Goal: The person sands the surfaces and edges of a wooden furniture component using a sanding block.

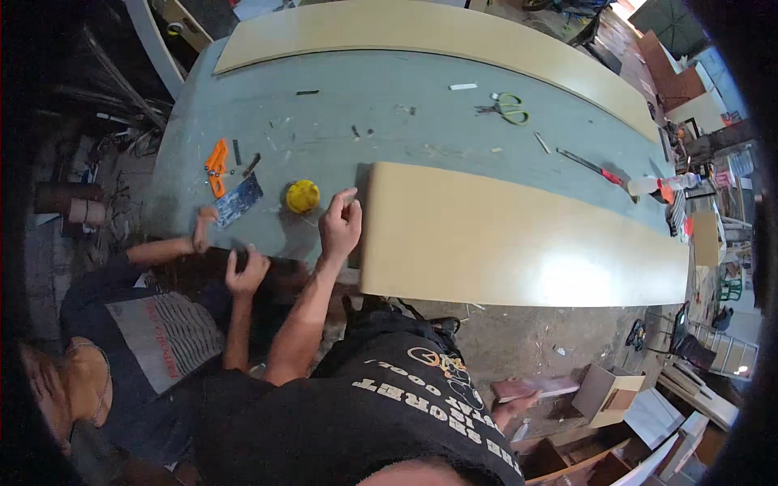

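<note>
The left hand (340,227), loosely bent with nothing visible in it, is just beside the rounded end of a long, smooth, cream-coloured board (519,235) lying flat on the grey-green tabletop (454,121). The right hand (521,405), off the table's near side, appears closed on a long reddish-brown block (545,386). The board's upper face looks finished; what remains on its edges cannot be told. Left of the left hand, a co-worker's hands (247,274) and a round yellow tin (302,196) crowd that side. Beyond the board lie green-handled metal scissors (510,108), then a second long cream board (429,31).
</note>
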The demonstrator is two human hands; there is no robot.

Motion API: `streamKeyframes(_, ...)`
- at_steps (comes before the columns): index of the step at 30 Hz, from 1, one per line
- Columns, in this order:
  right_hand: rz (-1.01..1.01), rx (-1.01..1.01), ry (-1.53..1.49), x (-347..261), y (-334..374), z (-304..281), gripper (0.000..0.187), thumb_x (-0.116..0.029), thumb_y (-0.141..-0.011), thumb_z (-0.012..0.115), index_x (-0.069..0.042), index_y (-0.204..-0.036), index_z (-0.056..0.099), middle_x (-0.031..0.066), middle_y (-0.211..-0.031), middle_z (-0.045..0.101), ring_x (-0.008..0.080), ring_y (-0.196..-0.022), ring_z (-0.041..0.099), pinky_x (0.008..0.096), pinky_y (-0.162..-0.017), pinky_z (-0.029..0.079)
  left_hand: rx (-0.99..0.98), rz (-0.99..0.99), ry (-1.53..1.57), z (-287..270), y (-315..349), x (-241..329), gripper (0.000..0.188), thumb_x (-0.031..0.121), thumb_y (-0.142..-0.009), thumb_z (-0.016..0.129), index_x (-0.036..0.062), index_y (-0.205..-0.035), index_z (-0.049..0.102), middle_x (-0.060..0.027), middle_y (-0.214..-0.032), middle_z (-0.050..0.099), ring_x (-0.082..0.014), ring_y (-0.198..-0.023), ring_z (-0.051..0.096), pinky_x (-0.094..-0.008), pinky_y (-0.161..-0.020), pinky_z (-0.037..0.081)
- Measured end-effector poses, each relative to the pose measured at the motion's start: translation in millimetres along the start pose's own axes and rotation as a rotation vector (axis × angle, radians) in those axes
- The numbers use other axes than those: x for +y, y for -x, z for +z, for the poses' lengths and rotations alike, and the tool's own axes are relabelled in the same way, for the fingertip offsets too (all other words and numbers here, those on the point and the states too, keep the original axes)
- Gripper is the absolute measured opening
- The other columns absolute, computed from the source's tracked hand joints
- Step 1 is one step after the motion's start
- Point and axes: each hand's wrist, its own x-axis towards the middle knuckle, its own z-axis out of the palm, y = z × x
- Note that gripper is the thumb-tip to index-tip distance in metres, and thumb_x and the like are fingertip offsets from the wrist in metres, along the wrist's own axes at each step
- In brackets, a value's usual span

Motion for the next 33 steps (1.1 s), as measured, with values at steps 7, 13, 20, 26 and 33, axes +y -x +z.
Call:
streamKeyframes(7,0.310,-0.065,0.352,33.4,-88.6,-143.7,0.050,-0.057,-0.098,0.054,-0.010,-0.116,0.055,0.0093,-0.090,0.061,0.0278,-0.077,0.062,0.0458,-0.067,0.053,0.100,0.637,0.367,66.7,64.3,221.4,0.039,0.002,-0.088,0.072,-0.0009,-0.126,0.064,-0.0093,-0.101,0.073,-0.0149,-0.077,0.069,-0.0320,-0.070,0.057)
streamKeyframes(13,0.392,-0.305,0.767,25.5,-156.9,-192.3,0.041,-0.049,-0.098,0.059,-0.010,-0.110,0.055,0.0089,-0.087,0.060,0.0261,-0.073,0.062,0.0446,-0.063,0.053,-0.210,0.962,0.856,42.3,177.6,406.6,0.024,0.013,-0.081,0.074,0.0047,-0.102,0.067,-0.0058,-0.083,0.065,-0.0175,-0.063,0.062,-0.0310,-0.058,0.053)
streamKeyframes(20,0.367,-0.437,0.986,15.0,-210.8,-210.7,0.032,-0.040,-0.097,0.065,-0.010,-0.103,0.055,0.0084,-0.084,0.060,0.0242,-0.069,0.063,0.0433,-0.058,0.053,-0.122,1.128,0.854,51.3,175.3,426.8,0.015,0.019,-0.083,0.072,0.0072,-0.090,0.067,-0.0034,-0.078,0.062,-0.0163,-0.062,0.060,-0.0303,-0.053,0.048)
streamKeyframes(26,0.260,-0.276,0.794,9.9,-165.0,-94.0,0.028,-0.032,-0.095,0.070,-0.010,-0.101,0.054,0.0046,-0.071,0.054,0.0223,-0.058,0.059,0.0409,-0.050,0.051,0.105,1.261,0.498,14.2,116.8,379.6,0.017,0.025,-0.086,0.070,0.0093,-0.080,0.066,-0.0014,-0.074,0.059,-0.0153,-0.061,0.058,-0.0297,-0.049,0.045)
streamKeyframes(33,0.273,-0.559,1.188,58.8,-101.8,-41.6,0.029,-0.023,-0.094,0.072,-0.007,-0.112,0.056,0.0049,-0.077,0.058,0.0178,-0.062,0.057,0.0332,-0.055,0.047,0.071,0.098,-0.246,-104.3,-120.1,24.3,0.032,0.026,-0.095,0.070,0.0083,-0.122,0.073,-0.0160,-0.100,0.077,-0.0238,-0.091,0.077,-0.0349,-0.077,0.058)
